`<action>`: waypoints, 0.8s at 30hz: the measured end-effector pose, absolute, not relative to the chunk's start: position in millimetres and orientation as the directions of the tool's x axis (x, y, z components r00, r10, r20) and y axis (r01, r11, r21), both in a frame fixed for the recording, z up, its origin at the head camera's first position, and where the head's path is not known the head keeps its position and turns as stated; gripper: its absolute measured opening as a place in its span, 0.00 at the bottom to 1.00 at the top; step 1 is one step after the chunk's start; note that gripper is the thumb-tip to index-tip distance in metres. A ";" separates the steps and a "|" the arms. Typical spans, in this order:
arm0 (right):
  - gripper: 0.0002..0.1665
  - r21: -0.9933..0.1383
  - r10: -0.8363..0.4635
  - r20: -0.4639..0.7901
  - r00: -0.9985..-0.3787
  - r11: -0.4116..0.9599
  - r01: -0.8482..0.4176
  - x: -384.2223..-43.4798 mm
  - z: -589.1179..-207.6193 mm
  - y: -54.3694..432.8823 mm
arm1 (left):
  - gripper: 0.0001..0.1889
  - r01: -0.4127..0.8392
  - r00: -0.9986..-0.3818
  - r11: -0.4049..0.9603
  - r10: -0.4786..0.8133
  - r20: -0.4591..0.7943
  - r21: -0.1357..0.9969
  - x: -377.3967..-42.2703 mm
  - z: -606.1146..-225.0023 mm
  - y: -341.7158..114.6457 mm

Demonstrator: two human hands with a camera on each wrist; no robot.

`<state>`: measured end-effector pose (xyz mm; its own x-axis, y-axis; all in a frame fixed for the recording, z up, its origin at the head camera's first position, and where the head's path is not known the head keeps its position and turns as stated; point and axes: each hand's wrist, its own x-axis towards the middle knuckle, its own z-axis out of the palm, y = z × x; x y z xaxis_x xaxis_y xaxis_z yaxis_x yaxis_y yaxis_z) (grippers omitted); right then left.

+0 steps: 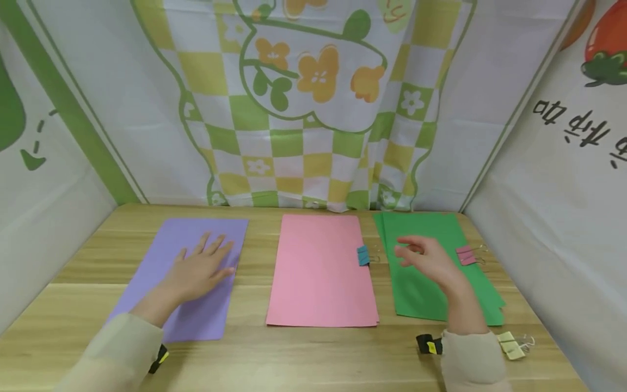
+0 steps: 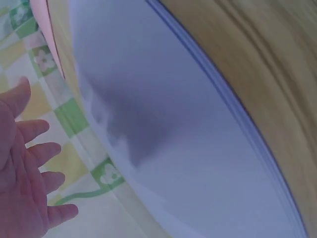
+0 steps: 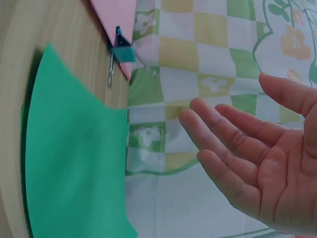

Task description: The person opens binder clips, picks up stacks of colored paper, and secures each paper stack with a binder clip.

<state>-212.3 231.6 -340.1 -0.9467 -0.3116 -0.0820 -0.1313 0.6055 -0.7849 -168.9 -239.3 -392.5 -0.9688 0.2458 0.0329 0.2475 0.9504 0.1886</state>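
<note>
My left hand (image 1: 196, 272) is over a stack of purple paper (image 1: 201, 322), its fingers spread. In the left wrist view, the left hand (image 2: 22, 171) appears raised off the purple sheets (image 2: 198, 163), and a shadow falls on them. My right hand (image 1: 433, 264) hangs above green paper (image 1: 421, 299), fingers loosely bent and holding nothing. The right wrist view shows the right hand (image 3: 257, 153) with its palm bare, apart from the green sheets (image 3: 79, 158). A pink binder clip (image 1: 466, 256) grips the green stack's right edge.
Between the hands lies pink paper (image 1: 320, 272) with a blue binder clip (image 1: 363, 256) on its right edge. A pale yellow binder clip (image 1: 511, 346) lies near the right sleeve. A checked curtain (image 1: 313, 163) hangs behind the wooden table (image 1: 313, 359).
</note>
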 end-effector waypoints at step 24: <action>0.33 -0.667 -0.155 0.010 -0.988 0.735 -0.122 -192.5 -339.6 331.1 | 0.56 0.077 -0.954 0.947 0.161 -0.253 0.312 -165.8 -417.1 -282.0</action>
